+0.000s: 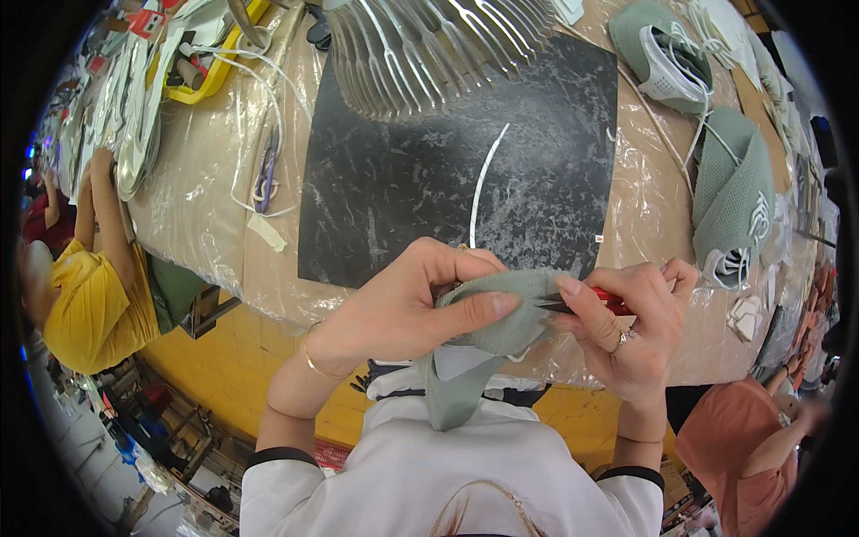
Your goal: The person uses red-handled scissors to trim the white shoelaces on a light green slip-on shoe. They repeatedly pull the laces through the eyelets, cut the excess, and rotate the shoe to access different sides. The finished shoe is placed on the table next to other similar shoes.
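My left hand (407,304) pinches a grey-green shoe upper (497,335) between thumb and fingers, just over the table's near edge. A strip of the upper hangs down in front of my white shirt. In my right hand (637,333) is a small red-handled cutting tool (612,301); its dark pointed tip meets the fabric beside my left thumb. The fingers partly cover the tool, so its exact kind is hard to make out. Beyond the hands, a thin white strip (484,183) lies on a black mat (385,206).
A ribbed metal lamp (438,54) overhangs the mat. Green shoe uppers (732,192) lie at the right, purple-handled snips (266,174) and a yellow tray (213,82) at the left. People sit at both sides, one in yellow (94,309), another in salmon pink (734,438).
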The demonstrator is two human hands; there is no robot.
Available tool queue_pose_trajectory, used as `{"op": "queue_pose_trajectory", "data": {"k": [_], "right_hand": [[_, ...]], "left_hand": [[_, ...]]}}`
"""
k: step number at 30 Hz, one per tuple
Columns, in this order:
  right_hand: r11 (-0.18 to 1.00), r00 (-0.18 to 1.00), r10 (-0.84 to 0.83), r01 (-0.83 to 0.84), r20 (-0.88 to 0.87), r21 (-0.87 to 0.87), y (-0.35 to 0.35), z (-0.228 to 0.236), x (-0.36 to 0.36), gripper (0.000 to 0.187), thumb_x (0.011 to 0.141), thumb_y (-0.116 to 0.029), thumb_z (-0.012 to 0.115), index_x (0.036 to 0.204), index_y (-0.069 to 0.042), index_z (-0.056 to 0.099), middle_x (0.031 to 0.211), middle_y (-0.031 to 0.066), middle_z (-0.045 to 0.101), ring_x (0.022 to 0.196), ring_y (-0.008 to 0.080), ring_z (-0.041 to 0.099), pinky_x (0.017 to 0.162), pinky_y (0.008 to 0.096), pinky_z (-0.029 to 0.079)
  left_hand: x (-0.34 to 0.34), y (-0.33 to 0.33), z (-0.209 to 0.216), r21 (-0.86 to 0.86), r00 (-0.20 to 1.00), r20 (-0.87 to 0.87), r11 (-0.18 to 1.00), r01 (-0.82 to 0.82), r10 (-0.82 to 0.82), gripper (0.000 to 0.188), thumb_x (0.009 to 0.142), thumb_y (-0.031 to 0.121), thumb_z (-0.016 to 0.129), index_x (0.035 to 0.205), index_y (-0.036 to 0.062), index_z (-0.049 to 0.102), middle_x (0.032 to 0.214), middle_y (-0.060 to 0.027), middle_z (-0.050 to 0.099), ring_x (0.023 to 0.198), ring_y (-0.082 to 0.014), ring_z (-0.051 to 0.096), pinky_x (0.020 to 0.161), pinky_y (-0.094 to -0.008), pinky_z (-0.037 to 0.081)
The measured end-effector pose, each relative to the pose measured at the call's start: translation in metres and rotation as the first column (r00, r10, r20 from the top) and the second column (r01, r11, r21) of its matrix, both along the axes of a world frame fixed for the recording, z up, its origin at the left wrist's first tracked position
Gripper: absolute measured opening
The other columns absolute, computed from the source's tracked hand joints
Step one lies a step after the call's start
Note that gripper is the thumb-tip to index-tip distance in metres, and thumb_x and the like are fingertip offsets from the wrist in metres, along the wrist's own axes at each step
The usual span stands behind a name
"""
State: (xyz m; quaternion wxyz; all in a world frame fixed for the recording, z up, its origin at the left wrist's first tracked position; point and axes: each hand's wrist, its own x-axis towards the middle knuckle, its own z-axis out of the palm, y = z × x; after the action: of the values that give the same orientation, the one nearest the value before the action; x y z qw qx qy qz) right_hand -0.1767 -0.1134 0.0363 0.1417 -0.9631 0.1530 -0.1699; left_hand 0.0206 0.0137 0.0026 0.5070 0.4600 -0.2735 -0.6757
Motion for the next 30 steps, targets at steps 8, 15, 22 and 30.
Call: {"op": "queue_pose_trajectory", "data": {"k": [8, 15, 22, 30], "right_hand": [[1.000, 0.997, -0.014, 0.015, -0.079, 0.002, 0.002, 0.008, 0.002, 0.039, 0.071, -0.029, 0.076, 0.109, -0.024, 0.072, 0.086, -0.0041, 0.061, 0.068, 0.0132, 0.049, 0.073, 0.0373, 0.028], [0.999, 0.998, 0.004, -0.002, -0.062, 0.035, -0.001, 0.007, 0.004, 0.038, 0.074, -0.029, 0.074, 0.109, -0.017, 0.071, 0.084, -0.0020, 0.060, 0.067, 0.0159, 0.048, 0.071, 0.0369, 0.029], [0.989, 0.999, 0.016, -0.012, -0.027, 0.148, 0.002, 0.002, 0.002, 0.038, 0.074, -0.028, 0.075, 0.110, -0.018, 0.071, 0.086, -0.0031, 0.061, 0.066, 0.0138, 0.048, 0.070, 0.0350, 0.028], [0.998, 0.999, -0.031, 0.033, -0.032, 0.050, 0.013, -0.002, 0.002, 0.042, 0.071, -0.029, 0.078, 0.112, -0.023, 0.071, 0.088, -0.0051, 0.059, 0.065, 0.0112, 0.046, 0.071, 0.0350, 0.027]], "left_hand": [[-0.001, -0.001, 0.003, -0.008, 1.000, 0.021, 1.000, -0.019, 0.019, 0.019, 0.089, 0.013, 0.068, 0.097, -0.0041, 0.071, 0.092, -0.0081, 0.066, 0.085, -0.0109, 0.056, 0.076, -0.0258, 0.045], [-0.001, 0.001, -0.001, -0.039, 0.998, 0.046, 0.999, -0.034, 0.036, 0.019, 0.089, 0.013, 0.067, 0.098, -0.0038, 0.071, 0.093, -0.0077, 0.066, 0.085, -0.0108, 0.057, 0.076, -0.0262, 0.046], [0.001, 0.003, -0.008, 0.080, 0.996, -0.070, 0.996, -0.050, 0.055, 0.024, 0.095, 0.016, 0.062, 0.104, -0.0050, 0.068, 0.095, -0.0006, 0.065, 0.085, -0.0038, 0.056, 0.074, -0.0207, 0.047], [-0.001, 0.001, -0.011, 0.069, 0.992, -0.109, 0.996, -0.055, 0.062, 0.024, 0.097, 0.016, 0.059, 0.104, -0.0053, 0.068, 0.094, 0.0018, 0.062, 0.083, -0.0029, 0.055, 0.073, -0.0208, 0.047]]}}
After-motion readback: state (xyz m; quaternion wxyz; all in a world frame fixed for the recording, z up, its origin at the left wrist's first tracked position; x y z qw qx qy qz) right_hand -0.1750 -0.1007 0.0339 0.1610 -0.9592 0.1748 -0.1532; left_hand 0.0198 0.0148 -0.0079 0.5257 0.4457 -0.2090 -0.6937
